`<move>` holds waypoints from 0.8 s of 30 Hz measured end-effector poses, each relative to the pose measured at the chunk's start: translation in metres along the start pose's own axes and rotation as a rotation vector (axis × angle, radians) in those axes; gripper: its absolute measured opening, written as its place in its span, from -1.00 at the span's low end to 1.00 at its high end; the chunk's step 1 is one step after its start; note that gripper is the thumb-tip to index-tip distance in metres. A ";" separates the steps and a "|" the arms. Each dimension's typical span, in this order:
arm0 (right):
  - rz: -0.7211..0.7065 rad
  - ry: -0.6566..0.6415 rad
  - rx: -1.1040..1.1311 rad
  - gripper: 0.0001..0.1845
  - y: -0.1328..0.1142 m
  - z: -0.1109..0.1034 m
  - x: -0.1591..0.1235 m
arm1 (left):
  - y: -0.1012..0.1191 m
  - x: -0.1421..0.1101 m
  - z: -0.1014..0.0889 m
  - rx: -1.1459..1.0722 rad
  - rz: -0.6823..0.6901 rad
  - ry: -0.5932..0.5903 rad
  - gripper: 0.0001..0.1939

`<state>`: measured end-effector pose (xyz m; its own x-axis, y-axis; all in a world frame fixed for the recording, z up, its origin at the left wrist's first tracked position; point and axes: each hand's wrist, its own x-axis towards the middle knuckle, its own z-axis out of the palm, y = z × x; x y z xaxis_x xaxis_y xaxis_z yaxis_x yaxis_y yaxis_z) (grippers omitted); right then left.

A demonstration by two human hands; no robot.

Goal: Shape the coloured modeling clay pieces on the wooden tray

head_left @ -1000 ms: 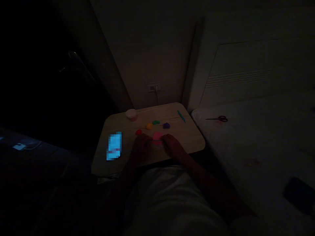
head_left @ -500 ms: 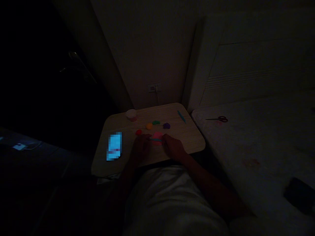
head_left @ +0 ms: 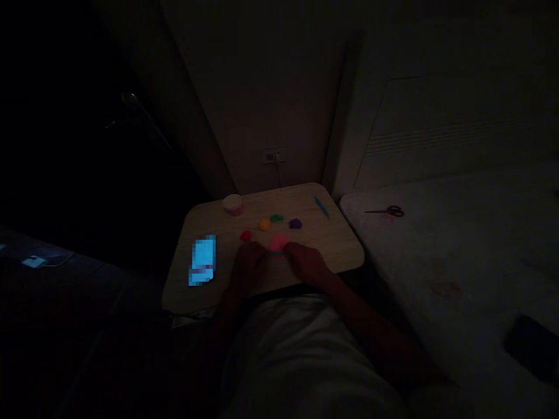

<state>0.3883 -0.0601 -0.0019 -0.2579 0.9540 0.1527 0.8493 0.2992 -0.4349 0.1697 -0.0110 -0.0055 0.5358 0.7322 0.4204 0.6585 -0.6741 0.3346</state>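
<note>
The room is very dark. A flat pink piece (head_left: pixel 278 242) lies on a small light wooden table (head_left: pixel 340 244). My left hand (head_left: pixel 248 263) and my right hand (head_left: pixel 307 262) rest on the table on either side of its near edge. Their fingertips meet at the piece and look curled in. A faint teal sliver shows between the fingertips, too dim to name. Behind the pink piece sit small red (head_left: pixel 246 235), orange (head_left: pixel 264 224), green (head_left: pixel 276 218) and purple (head_left: pixel 296 223) lumps.
A glowing blue screen (head_left: pixel 203 260) lies on the table's left part. A small round tub (head_left: pixel 233 203) is at the back, and a teal stick (head_left: pixel 322 206) is at the back right. Scissors (head_left: pixel 386 211) lie on the bed to the right. A wall socket (head_left: pixel 273 155) is behind the table.
The hands have shifted slightly at the near edge of the pink piece. The teal stick seen across it half a second ago is now mostly hidden. Nothing else has moved.
</note>
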 end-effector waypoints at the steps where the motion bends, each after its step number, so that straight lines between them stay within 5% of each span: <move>1: -0.009 -0.008 -0.019 -0.73 0.000 0.000 0.000 | 0.000 0.000 0.000 -0.001 -0.003 -0.002 -0.79; 24: 0.080 0.042 -0.002 -0.76 -0.002 0.004 -0.001 | -0.004 0.004 0.003 -0.027 -0.043 -0.044 -0.78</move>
<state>0.3848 -0.0613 -0.0048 -0.1696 0.9734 0.1543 0.8676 0.2217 -0.4450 0.1703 -0.0055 -0.0076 0.5307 0.7637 0.3676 0.6673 -0.6439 0.3743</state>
